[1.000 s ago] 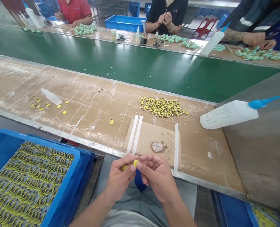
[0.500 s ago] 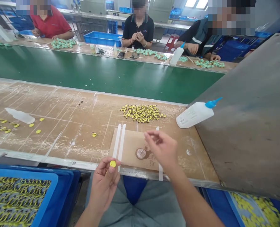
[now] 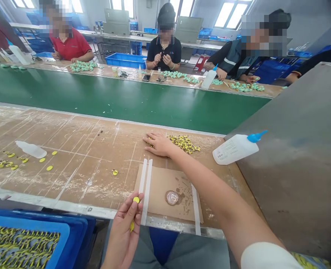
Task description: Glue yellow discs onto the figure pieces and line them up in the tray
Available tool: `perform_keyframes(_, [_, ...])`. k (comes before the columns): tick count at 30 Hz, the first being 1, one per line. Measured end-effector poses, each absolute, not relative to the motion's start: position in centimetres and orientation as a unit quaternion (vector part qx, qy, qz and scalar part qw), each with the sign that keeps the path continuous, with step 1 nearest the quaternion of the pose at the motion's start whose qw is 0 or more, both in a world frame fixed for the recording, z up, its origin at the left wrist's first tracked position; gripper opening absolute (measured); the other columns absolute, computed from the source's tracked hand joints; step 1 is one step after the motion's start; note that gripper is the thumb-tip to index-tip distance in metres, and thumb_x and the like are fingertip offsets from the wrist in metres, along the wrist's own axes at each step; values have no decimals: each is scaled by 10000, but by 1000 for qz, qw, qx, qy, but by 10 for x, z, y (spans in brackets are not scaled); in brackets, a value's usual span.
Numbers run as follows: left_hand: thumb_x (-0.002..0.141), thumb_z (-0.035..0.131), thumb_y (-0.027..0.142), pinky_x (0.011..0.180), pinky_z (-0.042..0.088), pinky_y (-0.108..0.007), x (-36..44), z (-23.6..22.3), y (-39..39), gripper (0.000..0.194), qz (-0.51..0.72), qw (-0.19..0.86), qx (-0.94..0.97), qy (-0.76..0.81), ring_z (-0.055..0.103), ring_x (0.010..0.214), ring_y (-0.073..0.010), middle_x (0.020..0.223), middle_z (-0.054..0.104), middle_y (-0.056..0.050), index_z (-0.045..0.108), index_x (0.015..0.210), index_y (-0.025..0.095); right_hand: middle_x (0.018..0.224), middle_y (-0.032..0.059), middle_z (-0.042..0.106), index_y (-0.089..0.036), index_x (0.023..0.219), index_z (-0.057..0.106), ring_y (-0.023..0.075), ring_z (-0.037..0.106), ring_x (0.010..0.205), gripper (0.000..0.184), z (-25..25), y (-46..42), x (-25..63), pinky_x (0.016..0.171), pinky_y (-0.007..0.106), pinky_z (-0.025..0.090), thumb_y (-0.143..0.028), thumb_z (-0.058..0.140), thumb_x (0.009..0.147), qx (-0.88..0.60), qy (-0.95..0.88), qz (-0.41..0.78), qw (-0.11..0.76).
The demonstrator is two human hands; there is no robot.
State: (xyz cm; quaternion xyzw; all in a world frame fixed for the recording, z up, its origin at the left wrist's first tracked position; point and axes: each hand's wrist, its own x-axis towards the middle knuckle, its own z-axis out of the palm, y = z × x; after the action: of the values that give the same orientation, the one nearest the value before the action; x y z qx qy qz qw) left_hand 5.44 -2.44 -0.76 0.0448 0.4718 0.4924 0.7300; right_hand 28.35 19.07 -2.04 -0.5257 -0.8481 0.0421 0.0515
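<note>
My left hand (image 3: pixel 127 224) is closed near the table's front edge, pinching a small round yellow disc (image 3: pixel 136 200) between thumb and fingertips. Lower in the same palm, a second yellow piece (image 3: pixel 131 226) peeks out. My right hand (image 3: pixel 159 144) reaches across the table and rests, palm down with fingers spread, on the left side of a pile of small yellow-and-black pieces (image 3: pixel 183 143); what lies under it is hidden. Between my arms, a cardboard sheet (image 3: pixel 158 186) with white tape strips bears a round, glossy wet puddle (image 3: pixel 172 197) with dark splashes beside it.
A white bottle with a blue nozzle (image 3: pixel 236 148) leans by the metal panel (image 3: pixel 299 160) at right. Loose yellow discs lie near a clear bottle (image 3: pixel 31 149) at left. A blue tray (image 3: pixel 64 233) stands lower left. Beyond the green belt (image 3: pixel 120 101), several people handle mint-green pieces.
My right hand has moved from above the cardboard forward and left onto the pile, its fingers now spread. My left hand still holds the yellow disc. The view has tilted up slightly.
</note>
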Motion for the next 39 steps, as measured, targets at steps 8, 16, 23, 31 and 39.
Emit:
perform_keyframes(8, [864, 556, -45, 853, 588, -203, 55, -7, -8, 312, 474, 734, 31, 485, 728, 966, -165, 1175, 718, -157, 718, 1080, 110, 1450, 109, 511, -195, 1358, 561, 254, 457, 1360, 479, -19, 133, 311, 1174, 434, 303, -452, 375, 999, -511, -852, 28, 109])
perform_keyframes(16, [875, 550, -28, 883, 577, -226, 54, -8, -8, 304, 474, 737, 29, 481, 714, 1017, -183, 1164, 724, -149, 717, 1082, 119, 1193, 145, 694, -157, 1234, 636, 270, 613, 1177, 544, -10, 150, 395, 1043, 466, 438, -454, 232, 1024, -685, -701, 47, 192])
perform_keyframes(23, [852, 582, -32, 837, 597, -229, 55, -10, -11, 308, 480, 730, 42, 484, 735, 949, -181, 1124, 740, -140, 726, 1068, 132, 1344, 132, 606, -177, 1342, 555, 292, 537, 1275, 517, -22, 118, 404, 1128, 519, 331, -461, 276, 1012, -701, -687, 55, 183])
perform_keyframes(31, [810, 629, -33, 828, 591, -213, 65, -7, -5, 305, 483, 740, 49, 466, 742, 909, -173, 1122, 739, -153, 737, 1049, 121, 1035, 96, 681, -222, 1093, 692, 238, 640, 973, 282, -20, 29, 369, 860, 378, 529, -404, 594, 901, -633, -712, 6, 303])
perform_keyframes(39, [802, 620, -47, 806, 592, -195, 76, -8, -6, 310, 489, 734, 57, 468, 744, 894, -162, 1100, 747, -137, 739, 1034, 121, 998, 83, 615, -226, 987, 727, 204, 628, 895, 214, -51, 27, 374, 797, 354, 544, -389, 638, 882, -611, -721, 84, 317])
